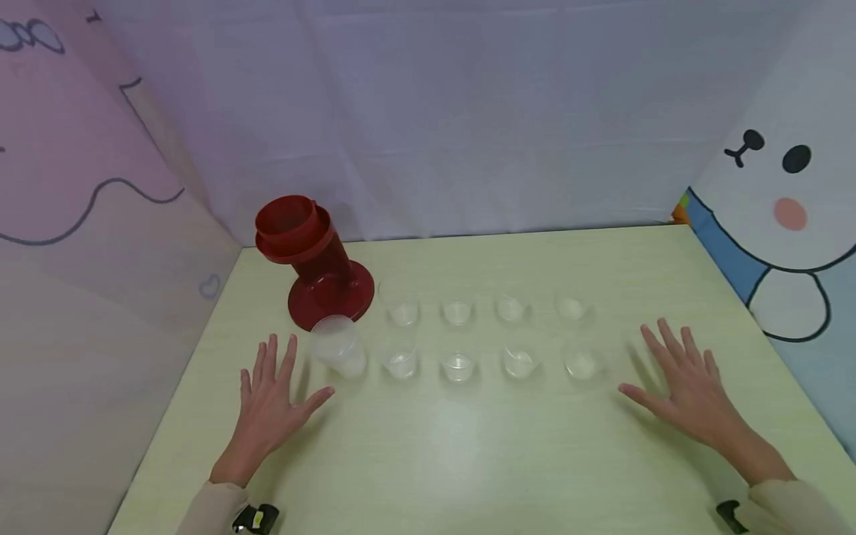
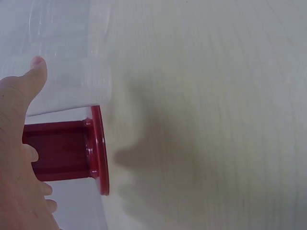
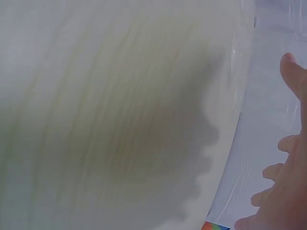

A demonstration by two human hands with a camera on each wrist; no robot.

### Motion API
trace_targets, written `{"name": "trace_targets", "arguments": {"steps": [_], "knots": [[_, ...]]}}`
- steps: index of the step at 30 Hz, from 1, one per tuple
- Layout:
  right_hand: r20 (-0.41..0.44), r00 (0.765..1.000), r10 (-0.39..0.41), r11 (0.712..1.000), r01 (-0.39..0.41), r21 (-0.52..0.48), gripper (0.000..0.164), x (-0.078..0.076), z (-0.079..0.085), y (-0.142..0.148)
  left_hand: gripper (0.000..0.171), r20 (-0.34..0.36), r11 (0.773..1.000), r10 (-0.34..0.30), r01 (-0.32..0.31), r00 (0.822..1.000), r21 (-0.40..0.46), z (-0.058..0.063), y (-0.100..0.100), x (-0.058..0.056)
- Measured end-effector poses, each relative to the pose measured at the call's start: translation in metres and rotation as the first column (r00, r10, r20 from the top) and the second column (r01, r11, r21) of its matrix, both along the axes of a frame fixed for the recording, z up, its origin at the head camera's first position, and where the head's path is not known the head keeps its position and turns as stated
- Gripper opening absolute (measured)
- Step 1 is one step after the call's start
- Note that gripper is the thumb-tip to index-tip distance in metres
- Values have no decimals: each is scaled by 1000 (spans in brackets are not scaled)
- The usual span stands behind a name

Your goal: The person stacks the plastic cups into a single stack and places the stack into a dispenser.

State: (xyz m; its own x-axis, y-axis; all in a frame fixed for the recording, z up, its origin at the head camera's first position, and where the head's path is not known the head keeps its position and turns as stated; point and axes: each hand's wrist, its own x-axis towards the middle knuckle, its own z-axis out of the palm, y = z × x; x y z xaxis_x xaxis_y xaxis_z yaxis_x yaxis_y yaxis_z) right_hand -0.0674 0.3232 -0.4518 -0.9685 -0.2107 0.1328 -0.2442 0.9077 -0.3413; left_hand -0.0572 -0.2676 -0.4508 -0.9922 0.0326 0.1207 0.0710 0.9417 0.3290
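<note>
My left hand (image 1: 274,405) hovers above the table's left side, fingers spread and holding nothing. Just beyond its thumb stands a frosted plastic cup (image 1: 337,347), taller than the others and perhaps a stack. Behind that cup is a red plastic holder (image 1: 328,286) with a wide round base and a flared top; the left wrist view shows its column (image 2: 60,151) past the fingers. Several small clear cups form a front row (image 1: 458,365) and a back row (image 1: 458,312) across the middle. To their right, my right hand (image 1: 692,394) is spread too, with nothing in it.
The pale wood-grain table (image 1: 455,461) ends at a white cloth backdrop (image 1: 468,119). Printed cloth panels flank it, the right one (image 1: 789,223) with a cartoon face. A dark band (image 1: 256,518) sits at the left sleeve, another (image 1: 732,515) at the right.
</note>
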Motion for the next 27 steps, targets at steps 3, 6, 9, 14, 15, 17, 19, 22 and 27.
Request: {"name": "trace_targets", "arguments": {"steps": [3,6,9,14,15,17,19,22,27], "knots": [[2,1000,7,1000,-7,-11,98,-1,-2,0,102,0,1000,5,-5,1000,2,-1,-1,0],[7,1000,13,1000,-12,-20,98,-2,-5,-1,103,0,1000,15,-15,1000,-6,-1,-1,1],[10,1000,10,1000,-9,-20,99,-3,-6,-2,103,-1,1000,18,-18,1000,-8,-1,-3,0],[0,1000,-1,1000,1,-26,101,-4,-5,-4,103,11,999,21,-21,1000,30,0,-5,-1],[-5,1000,-1,999,1,-35,101,-4,-4,-5,103,12,999,22,-23,1000,44,0,-5,-1],[-19,1000,2,998,-4,-57,102,-3,-1,-5,103,14,997,27,-28,1000,73,0,-5,-1],[-40,999,10,996,-14,-83,102,-3,0,-6,103,13,994,35,-36,999,106,0,-5,0],[-64,998,19,992,-26,-123,102,-3,4,-7,103,34,983,52,-58,998,174,0,-5,0],[-41,999,14,979,-22,-202,102,-2,10,-11,103,65,939,43,-62,997,339,0,-2,1]]}}
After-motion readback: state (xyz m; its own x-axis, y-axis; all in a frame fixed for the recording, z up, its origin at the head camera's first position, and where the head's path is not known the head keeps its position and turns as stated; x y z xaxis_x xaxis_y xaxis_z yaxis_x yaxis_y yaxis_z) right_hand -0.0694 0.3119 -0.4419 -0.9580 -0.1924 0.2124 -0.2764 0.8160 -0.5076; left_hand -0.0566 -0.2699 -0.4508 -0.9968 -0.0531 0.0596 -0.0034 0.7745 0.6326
